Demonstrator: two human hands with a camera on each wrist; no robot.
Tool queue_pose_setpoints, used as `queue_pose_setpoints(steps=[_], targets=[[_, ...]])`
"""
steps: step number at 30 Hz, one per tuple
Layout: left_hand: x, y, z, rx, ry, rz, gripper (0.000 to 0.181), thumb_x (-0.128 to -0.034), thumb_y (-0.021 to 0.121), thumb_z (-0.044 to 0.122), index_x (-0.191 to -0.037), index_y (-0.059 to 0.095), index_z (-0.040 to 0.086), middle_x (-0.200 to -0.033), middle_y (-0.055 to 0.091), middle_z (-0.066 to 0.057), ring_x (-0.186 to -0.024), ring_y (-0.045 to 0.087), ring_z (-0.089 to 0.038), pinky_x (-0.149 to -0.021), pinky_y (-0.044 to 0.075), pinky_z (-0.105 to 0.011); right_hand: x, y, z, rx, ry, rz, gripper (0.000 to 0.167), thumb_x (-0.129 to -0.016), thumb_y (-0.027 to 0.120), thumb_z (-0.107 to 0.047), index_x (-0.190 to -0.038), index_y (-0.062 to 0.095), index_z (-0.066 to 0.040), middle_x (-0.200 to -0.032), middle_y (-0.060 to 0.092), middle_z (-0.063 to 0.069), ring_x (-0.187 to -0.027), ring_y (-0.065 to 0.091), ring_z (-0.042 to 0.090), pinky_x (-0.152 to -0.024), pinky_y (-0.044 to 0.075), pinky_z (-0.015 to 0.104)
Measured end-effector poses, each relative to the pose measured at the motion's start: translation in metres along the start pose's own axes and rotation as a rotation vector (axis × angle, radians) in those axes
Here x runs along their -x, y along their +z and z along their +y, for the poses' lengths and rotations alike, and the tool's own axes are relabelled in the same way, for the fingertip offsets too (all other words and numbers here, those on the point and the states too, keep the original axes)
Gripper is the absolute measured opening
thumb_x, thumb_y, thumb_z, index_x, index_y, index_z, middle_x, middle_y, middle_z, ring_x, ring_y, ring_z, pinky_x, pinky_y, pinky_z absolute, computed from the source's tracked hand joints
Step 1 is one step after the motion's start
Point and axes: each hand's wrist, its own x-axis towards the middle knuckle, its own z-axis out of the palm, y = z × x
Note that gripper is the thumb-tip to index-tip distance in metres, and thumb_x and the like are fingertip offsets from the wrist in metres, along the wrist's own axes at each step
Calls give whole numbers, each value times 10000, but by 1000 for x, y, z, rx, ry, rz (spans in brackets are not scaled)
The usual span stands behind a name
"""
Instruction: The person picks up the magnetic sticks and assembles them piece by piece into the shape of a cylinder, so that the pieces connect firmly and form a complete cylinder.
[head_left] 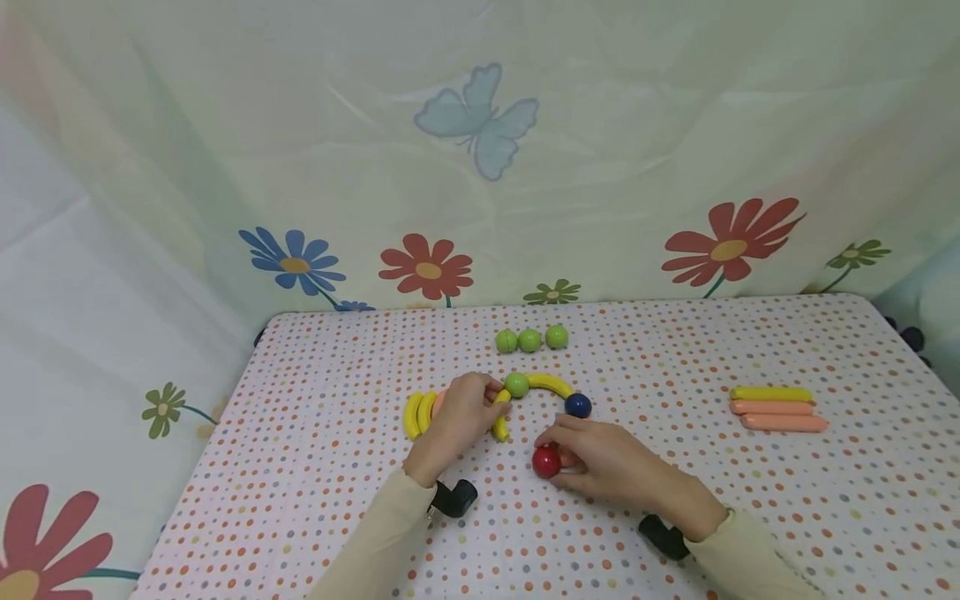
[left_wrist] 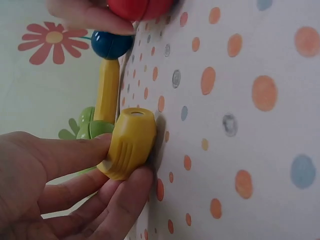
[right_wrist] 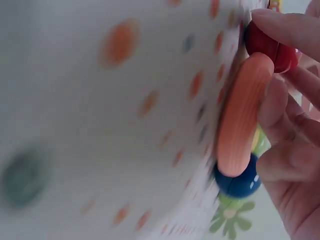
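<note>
My left hand (head_left: 461, 412) pinches a curved yellow stick (left_wrist: 131, 142) between thumb and fingers; its far end meets a green ball (head_left: 517, 384). From that ball another curved yellow stick (head_left: 551, 383) runs right to a dark blue ball (head_left: 578, 406). A curved orange stick (right_wrist: 245, 115) extends from the blue ball to a red ball (head_left: 546, 461), seen in the right wrist view. My right hand (head_left: 611, 462) holds the red ball in its fingertips, with a finger along the orange stick, mostly hidden in the head view. A space separates the red ball from the left yellow stick's near end.
Three green balls (head_left: 529, 340) stand in a row farther back. Curved yellow sticks (head_left: 414, 415) and an orange one (head_left: 438, 403) lie left, partly behind my left hand. At right lie one yellow straight stick (head_left: 772, 393) and two orange straight sticks (head_left: 783, 422). A dotted cloth (head_left: 315, 467) covers the table.
</note>
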Motion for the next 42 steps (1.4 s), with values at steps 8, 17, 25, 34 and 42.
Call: queue_pose_setpoints(steps=[8, 17, 25, 34, 42], targets=[[-3, 1, -1, 52, -47, -17, 286, -906, 817, 68, -1152, 727, -46, -937, 680, -71, -710, 566, -108, -574, 463, -174, -23, 18, -14, 83, -63, 96, 267, -884, 860, -218, -1094, 720, -133, -1009, 706, -24, -789, 597, 28, -678, 541, 276], [-3, -3, 2, 13, -79, -6, 260, -865, 852, 59, -1096, 754, -12, -941, 720, -75, -771, 624, -125, -641, 533, -216, -34, 25, -22, 73, 6, 140, 310, -861, 884, -229, -1099, 717, -122, -1053, 704, 1, -743, 536, 47, -641, 487, 254], [-4, -6, 1, -6, -50, -7, 263, -874, 852, 72, -1104, 759, -17, -943, 715, -73, -792, 617, -128, -661, 519, -216, -34, 21, -20, 79, -12, 154, 356, -890, 860, -243, -1168, 715, -75, -1123, 714, 57, -868, 622, 89, -703, 542, 278], [-5, -7, 3, 53, -89, -17, 287, -862, 865, 65, -1111, 760, -30, -942, 709, -85, -717, 586, -122, -597, 483, -204, -53, -10, -10, 37, -86, 223, 210, -932, 776, -27, -1136, 732, -41, -1119, 627, 65, -977, 576, 211, -794, 537, 336], [-5, -6, 4, 88, -132, -25, 311, -837, 879, 39, -1111, 757, -45, -915, 703, -73, -688, 583, -119, -575, 479, -197, -90, -38, 14, 58, -73, -83, 260, -948, 739, 20, -1207, 741, 38, -1195, 697, 145, -1117, 642, 290, -940, 560, 419]])
